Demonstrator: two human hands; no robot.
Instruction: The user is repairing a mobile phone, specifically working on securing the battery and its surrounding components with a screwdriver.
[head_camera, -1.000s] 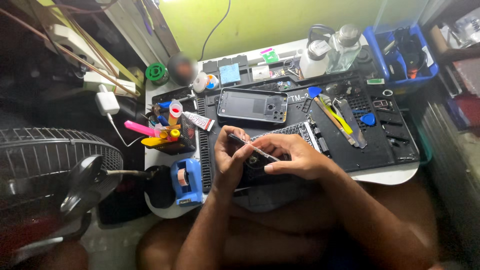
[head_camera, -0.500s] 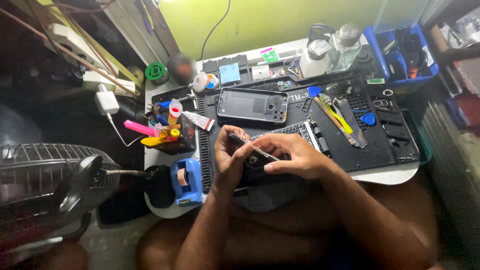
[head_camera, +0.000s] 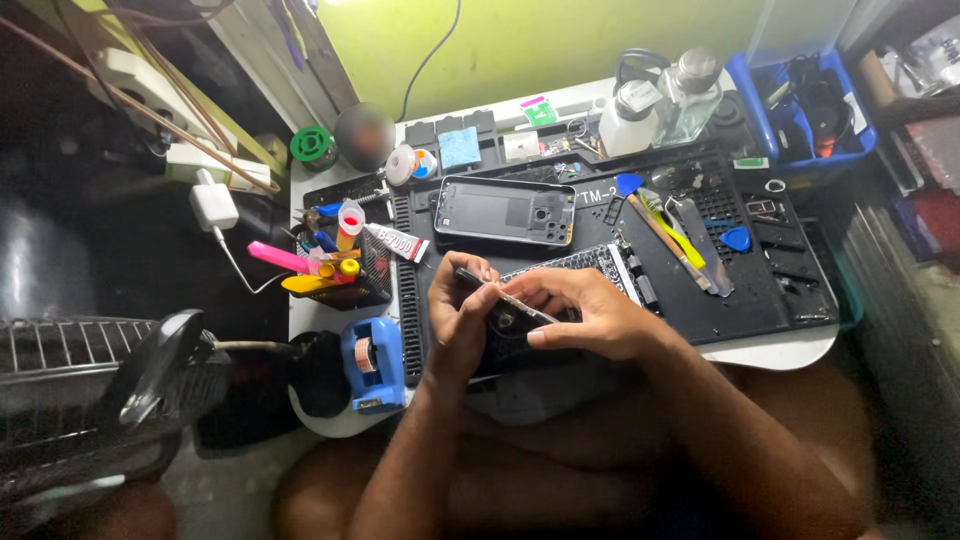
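Observation:
Both my hands meet over the near edge of a black work mat (head_camera: 760, 300). My left hand (head_camera: 458, 320) steadies a dark phone body (head_camera: 505, 322) that lies under the fingers. My right hand (head_camera: 590, 315) grips a thin metal tool (head_camera: 497, 291), its tip slanting up and left over the phone. Most of the phone is hidden by the two hands. Further back on the mat lies a grey phone back frame (head_camera: 505, 211) with its inside facing up.
A blue tape dispenser (head_camera: 372, 362) stands at the table's near left. A black mesh holder (head_camera: 335, 262) holds pink and yellow tools and a glue tube. Picks and spudgers (head_camera: 680, 228) lie on the mat's right. Bottles (head_camera: 660, 100) and a blue bin (head_camera: 800, 100) stand behind. A fan (head_camera: 90, 400) is left.
The fan at the left has swung its head further out of view. My hands and the tool have barely moved.

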